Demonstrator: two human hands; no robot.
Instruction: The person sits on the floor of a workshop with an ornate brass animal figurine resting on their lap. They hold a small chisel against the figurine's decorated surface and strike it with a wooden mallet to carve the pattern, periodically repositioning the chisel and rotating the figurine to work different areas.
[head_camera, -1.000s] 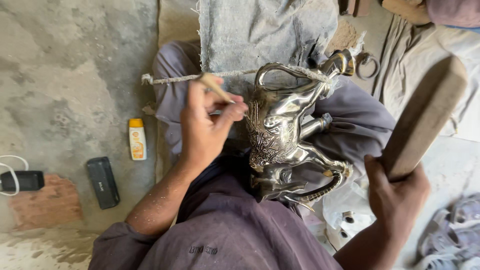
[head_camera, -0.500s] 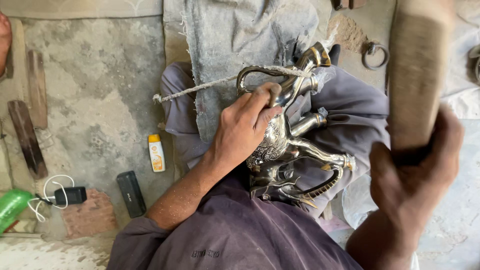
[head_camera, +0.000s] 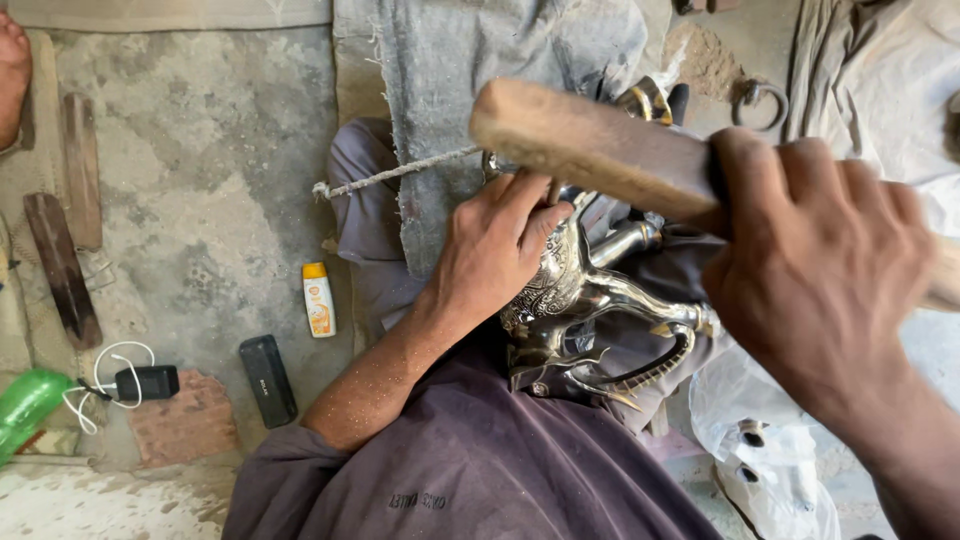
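Right hand (head_camera: 815, 265): fist closed on wooden mallet (head_camera: 590, 145) — head above left hand.
Left hand (head_camera: 495, 250): fingers curled, pinching a thin tool against silver animal figurine (head_camera: 590, 300) below.

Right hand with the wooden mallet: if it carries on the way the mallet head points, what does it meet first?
Most likely the left hand, at its fingers pinched on a small tool on top of the metal figurine. The right hand holds the wooden mallet, whose head sits right above them. Depth is unclear from this one view.

you've got a small white tube with a yellow cap and orange label (head_camera: 318, 299) on the concrete floor (head_camera: 200, 160), just beside a black rectangular case (head_camera: 268, 380)
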